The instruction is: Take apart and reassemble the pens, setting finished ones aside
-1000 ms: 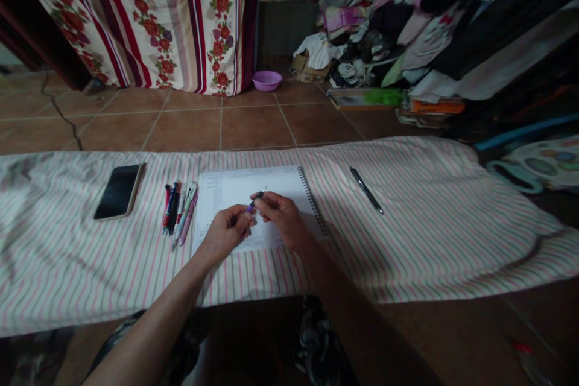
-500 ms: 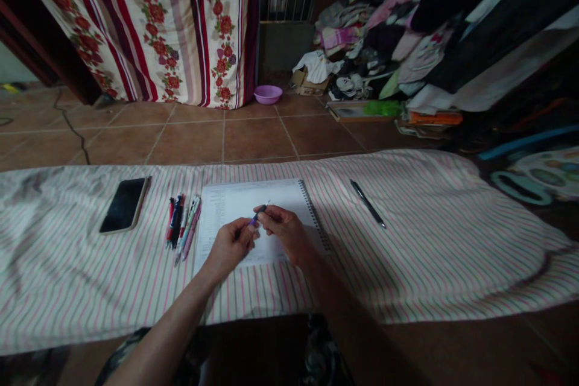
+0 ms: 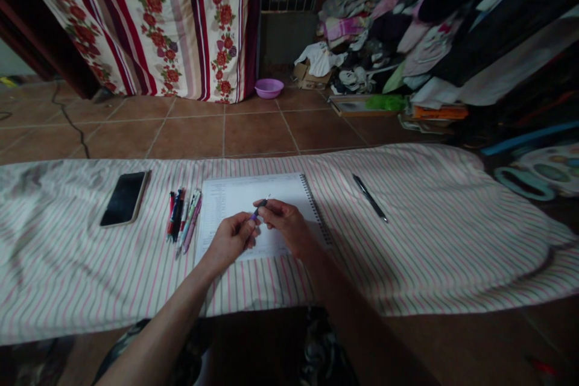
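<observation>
Over a spiral notebook (image 3: 235, 193) with a white page, both of my hands hold one pen (image 3: 256, 213), purple with a dark grip section. My left hand (image 3: 231, 239) pinches its purple barrel between thumb and fingers. Higher up, the fingers of my right hand (image 3: 284, 221) close around the dark end, where a thin tip points up and away. Part of the barrel is hidden by my fingers. Left of the notebook lies a bunch of several pens (image 3: 183, 222). A black pen (image 3: 370, 198) rests on the cloth to the right.
A striped cloth (image 3: 434, 235) covers the low surface under everything. At its left lies a phone (image 3: 125, 199). Beyond are a tiled floor (image 3: 190, 132), a floral curtain (image 3: 172, 24), a purple basin (image 3: 269, 88) and a heap of clothes (image 3: 384, 36).
The whole view has shifted slightly, with things on the cloth a little higher in the picture. Both hands keep their hold on the purple pen, almost unmoved.
</observation>
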Motion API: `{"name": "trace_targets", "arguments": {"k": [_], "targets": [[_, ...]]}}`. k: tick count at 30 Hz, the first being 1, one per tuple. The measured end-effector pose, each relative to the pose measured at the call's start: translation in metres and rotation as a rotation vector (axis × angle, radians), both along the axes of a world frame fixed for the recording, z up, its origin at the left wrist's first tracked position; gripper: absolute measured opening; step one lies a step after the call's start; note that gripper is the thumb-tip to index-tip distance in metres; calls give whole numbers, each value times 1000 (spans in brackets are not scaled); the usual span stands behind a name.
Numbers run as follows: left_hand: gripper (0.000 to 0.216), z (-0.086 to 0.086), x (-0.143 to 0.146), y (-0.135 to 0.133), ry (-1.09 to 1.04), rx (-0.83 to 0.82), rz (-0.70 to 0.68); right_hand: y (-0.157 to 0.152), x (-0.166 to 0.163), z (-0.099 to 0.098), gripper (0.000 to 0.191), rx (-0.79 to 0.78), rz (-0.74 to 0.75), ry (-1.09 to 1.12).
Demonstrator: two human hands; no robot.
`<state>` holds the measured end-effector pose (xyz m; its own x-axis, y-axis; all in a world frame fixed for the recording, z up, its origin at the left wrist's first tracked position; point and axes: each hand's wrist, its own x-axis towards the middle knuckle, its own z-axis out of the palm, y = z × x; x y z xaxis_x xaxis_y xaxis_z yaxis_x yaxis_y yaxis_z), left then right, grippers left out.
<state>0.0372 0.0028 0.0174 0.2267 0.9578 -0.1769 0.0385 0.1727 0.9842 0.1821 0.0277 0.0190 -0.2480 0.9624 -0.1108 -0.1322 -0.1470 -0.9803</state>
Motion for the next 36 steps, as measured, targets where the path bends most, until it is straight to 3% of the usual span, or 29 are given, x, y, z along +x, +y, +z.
{"name": "trace_targets", "arguments": {"k": [9,36], "targets": [[25,-9,-1,0,36,44,13,1,-3,-2,22,-14,-14,-18],[28,-3,-1,4,157,73,-1,2,1,-2,22,-26,-31,9]]}}
